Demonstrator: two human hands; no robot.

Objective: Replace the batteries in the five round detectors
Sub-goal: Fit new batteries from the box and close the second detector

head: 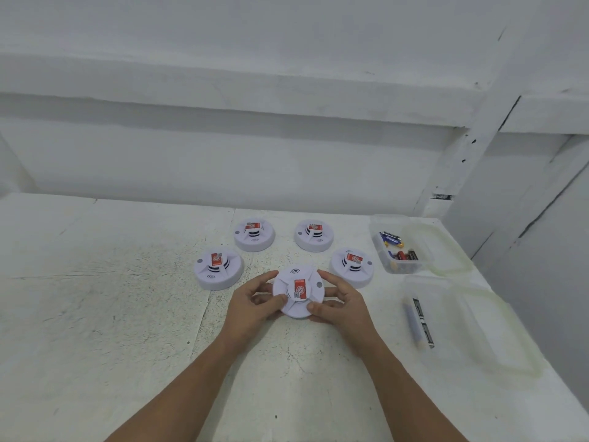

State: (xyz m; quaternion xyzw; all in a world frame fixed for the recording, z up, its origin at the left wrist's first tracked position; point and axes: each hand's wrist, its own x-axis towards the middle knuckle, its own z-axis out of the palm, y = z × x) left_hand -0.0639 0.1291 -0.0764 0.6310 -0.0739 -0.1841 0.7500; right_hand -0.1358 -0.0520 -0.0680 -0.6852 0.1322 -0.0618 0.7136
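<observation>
Five round white detectors with red labels lie on the white table [111, 314]. The nearest detector [298, 290] is tilted up between my hands: my left hand [255, 301] grips its left rim, my right hand [341, 301] grips its right rim. The other detectors rest flat: one at the left [218, 267], one at the back left [254, 234], one at the back right [314, 235], one at the right [352, 266]. A clear box [382, 224] at the right holds several batteries [400, 248]. A nearer clear box [459, 346] holds dark batteries [420, 320].
White walls stand behind the table and to the right. Each clear box has its pale-rimmed lid lying beside it, near the table's right edge [541, 362]. The left half of the table is bare, scuffed surface.
</observation>
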